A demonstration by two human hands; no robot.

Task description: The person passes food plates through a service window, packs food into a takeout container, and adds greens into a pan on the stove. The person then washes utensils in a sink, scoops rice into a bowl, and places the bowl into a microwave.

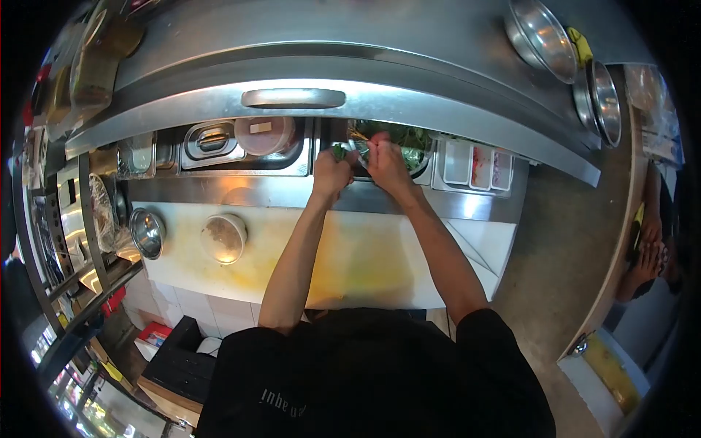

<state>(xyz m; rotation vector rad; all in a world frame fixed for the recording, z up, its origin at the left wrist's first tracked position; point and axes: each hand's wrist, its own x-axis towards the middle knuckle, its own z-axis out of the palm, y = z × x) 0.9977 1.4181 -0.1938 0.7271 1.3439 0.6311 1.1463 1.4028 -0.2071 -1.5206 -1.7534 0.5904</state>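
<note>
I see the left hand (333, 175) closed on green leaves (339, 152) near twelve o'clock. The right hand (390, 166) curls alongside; its hold I can't tell.

Far lid (409, 101): smooth, satin metal. Left bowl (147, 233): glossy metal. Cutting board (365, 270) looks matt plastic; near shirt (380, 372), matt cloth.

Greens (415, 137) partly behind right fingers (375, 150)
</note>
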